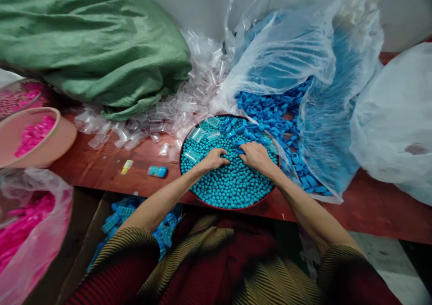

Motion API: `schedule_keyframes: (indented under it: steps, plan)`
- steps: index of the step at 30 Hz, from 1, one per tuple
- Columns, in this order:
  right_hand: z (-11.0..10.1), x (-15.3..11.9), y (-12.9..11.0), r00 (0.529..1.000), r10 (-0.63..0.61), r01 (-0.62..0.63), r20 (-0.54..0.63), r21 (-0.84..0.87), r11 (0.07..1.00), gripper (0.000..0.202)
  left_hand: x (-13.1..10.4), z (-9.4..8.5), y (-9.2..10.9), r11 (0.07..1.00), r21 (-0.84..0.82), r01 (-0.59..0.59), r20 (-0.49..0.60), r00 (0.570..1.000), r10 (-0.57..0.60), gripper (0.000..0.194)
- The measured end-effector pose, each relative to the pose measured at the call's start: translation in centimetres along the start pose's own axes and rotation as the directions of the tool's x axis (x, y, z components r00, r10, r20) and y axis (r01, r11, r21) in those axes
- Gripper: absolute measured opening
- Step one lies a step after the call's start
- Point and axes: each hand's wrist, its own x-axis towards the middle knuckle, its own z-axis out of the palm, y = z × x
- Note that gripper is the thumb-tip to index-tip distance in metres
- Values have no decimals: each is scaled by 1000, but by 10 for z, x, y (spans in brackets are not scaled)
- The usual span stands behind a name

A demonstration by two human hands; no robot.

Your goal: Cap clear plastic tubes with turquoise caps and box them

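Observation:
A round red-rimmed tray (189, 192) full of turquoise beads (232, 188) sits on the table in front of me. Over the beads my left hand (215, 159) is closed, fingertips curled down to them; whatever it may hold is hidden. My right hand (255, 155) is to the right of it, fingers closed around a blue plastic cap (239, 150) that shows at the fingertips. More blue caps (232, 127) lie on the beads along the tray's far side. Several clear plastic containers (197, 135) rest on the beads at the far left.
Behind the tray are heaped clear containers (182, 102), a green sack (101, 48) and a plastic bag (324, 102) spilling blue caps. A filled container (157, 172) lies left on the red table (101, 165). Pink pieces fill a bowl (64, 134); a white bag (394, 111) stands right.

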Motion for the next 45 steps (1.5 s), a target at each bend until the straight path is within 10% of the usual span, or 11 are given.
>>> schedule_keyframes:
  steps: [3,8,16,24,34,39,45]
  plan:
    - [-2,-3,1,990,115,-104,-82,121,987,27,-2,-2,-4,959,-281,17,-29,999,-27,15]
    - [-1,-4,-7,994,67,-17,-81,497,868,29,-6,-7,-6,625,-772,113,116,993,-37,26]
    - [0,-4,-9,997,40,21,-60,770,637,28,-15,-7,-7,355,-923,145,148,989,-18,47]
    - [0,-7,-19,978,144,58,-148,866,496,31,-24,-4,-3,465,-885,5,-51,993,-109,44]
    - [3,-14,-27,941,170,145,-294,801,581,34,-25,-1,10,575,-790,-213,-346,929,-132,23]
    - [2,-15,-29,927,133,183,-351,731,658,31,-29,3,7,521,-834,-182,-278,954,-112,30]
    - [-7,-13,-29,980,131,60,-148,857,512,28,-38,9,8,529,-837,-140,-177,984,-19,47]
